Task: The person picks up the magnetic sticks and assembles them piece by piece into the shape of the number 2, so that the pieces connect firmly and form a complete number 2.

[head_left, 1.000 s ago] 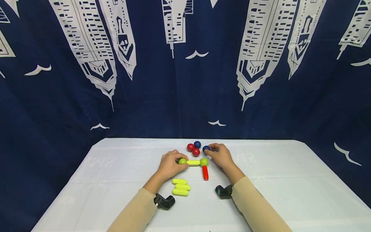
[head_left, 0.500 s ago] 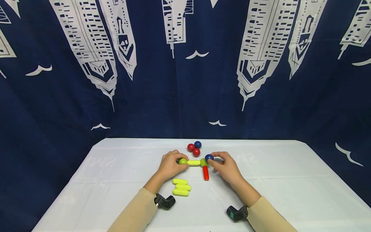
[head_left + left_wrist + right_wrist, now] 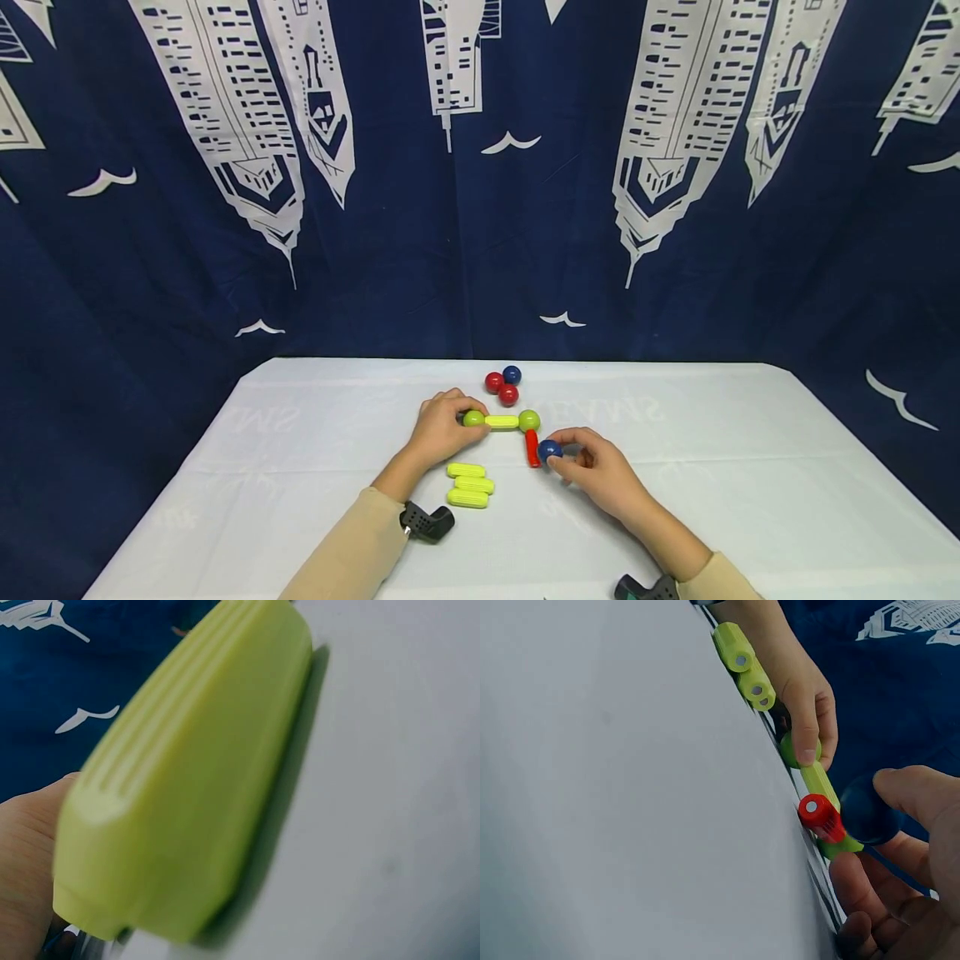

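Note:
My left hand (image 3: 442, 427) grips a green ball (image 3: 474, 418) between thumb and fingers. From that ball a yellow-green ridged rod (image 3: 502, 422) runs right to a second green ball (image 3: 529, 420), and a red rod (image 3: 532, 448) extends from there toward the front. Beside the red rod's near end, my right hand (image 3: 600, 471) pinches a dark blue ball (image 3: 550, 451) by thumb and fingertips. In the right wrist view, the red rod's free end shows a round silver disc, and the blue ball (image 3: 871, 811) overlaps the rod's side.
Several loose yellow-green rods (image 3: 471, 484) lie stacked side by side before the left hand; one rod (image 3: 187, 772) looms large in the left wrist view. Two red balls (image 3: 508, 395) and another blue ball (image 3: 512, 374) cluster behind the joined pieces. A navy curtain (image 3: 480, 250) hangs behind the table.
My right hand has brought the blue ball from beside the red balls toward the front, past the right green ball, to the red rod's near end. The left hand stays put.

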Action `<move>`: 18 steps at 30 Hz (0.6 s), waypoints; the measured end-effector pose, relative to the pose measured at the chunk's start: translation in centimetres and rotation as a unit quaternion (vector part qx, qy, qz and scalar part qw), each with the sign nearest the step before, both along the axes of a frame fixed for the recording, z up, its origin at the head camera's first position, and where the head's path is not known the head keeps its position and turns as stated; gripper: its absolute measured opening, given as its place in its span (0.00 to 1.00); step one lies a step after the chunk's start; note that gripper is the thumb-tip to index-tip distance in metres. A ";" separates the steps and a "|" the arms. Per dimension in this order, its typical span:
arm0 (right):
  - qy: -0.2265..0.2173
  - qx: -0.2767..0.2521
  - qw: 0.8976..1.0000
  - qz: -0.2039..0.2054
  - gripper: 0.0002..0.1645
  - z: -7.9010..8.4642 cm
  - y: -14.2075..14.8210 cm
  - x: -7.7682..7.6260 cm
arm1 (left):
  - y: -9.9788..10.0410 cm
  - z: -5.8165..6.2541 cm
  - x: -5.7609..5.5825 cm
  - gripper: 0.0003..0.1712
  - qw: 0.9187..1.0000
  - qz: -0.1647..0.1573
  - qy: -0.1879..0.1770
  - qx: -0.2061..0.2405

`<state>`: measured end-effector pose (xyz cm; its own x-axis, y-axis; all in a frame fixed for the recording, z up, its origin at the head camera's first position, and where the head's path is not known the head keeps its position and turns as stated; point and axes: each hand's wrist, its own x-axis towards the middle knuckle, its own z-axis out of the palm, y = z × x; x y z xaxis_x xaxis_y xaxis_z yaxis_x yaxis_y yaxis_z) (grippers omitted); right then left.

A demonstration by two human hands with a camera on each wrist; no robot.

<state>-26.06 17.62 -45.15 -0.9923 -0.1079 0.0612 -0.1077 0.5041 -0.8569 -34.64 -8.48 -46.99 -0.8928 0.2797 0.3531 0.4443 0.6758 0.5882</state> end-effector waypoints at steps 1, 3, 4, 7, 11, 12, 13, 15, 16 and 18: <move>0.002 0.004 1.000 0.005 0.18 -0.1 0.1 0.2 | 0.0 0.0 0.0 0.08 1.000 0.000 -0.001 0.000; 0.007 0.012 1.000 0.015 0.18 -0.4 0.3 0.4 | 0.1 0.1 0.1 0.08 1.000 0.000 -0.002 -0.001; 0.011 0.015 1.000 0.020 0.18 -0.5 0.4 0.5 | 0.1 0.1 0.1 0.08 1.000 -0.001 -0.003 -0.001; 0.021 0.025 0.999 0.033 0.17 -0.7 0.5 0.7 | 0.2 0.3 0.1 0.08 1.000 -0.006 -0.005 -0.001; 0.037 0.041 0.998 0.042 0.17 -1.0 0.6 0.7 | 0.0 0.5 0.0 0.08 1.000 -0.016 -0.011 0.001; 0.041 0.043 0.997 0.044 0.17 -1.0 0.6 0.8 | 0.0 0.5 0.0 0.08 1.000 -0.018 -0.013 0.002; 0.044 0.046 0.997 0.046 0.17 -1.0 0.5 0.9 | -0.1 0.6 0.0 0.08 1.000 -0.018 -0.016 0.002; 0.048 0.050 0.996 0.051 0.16 -1.0 0.2 1.0 | -0.3 0.7 -0.1 0.07 1.000 -0.019 -0.020 0.002; 0.048 0.054 0.996 0.053 0.16 -1.0 0.1 1.1 | -0.3 0.7 -0.1 0.07 1.000 -0.019 -0.021 0.000; 0.053 0.061 0.995 0.059 0.16 -1.0 -0.2 1.3 | -0.4 0.8 -0.1 0.07 0.999 -0.019 -0.027 -0.004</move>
<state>-24.74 17.40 -46.12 -0.9609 -0.2367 0.1438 -0.2588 0.5822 -0.7707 -34.75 -8.88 -46.19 -0.8989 0.3170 0.3024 0.4380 0.6635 0.6066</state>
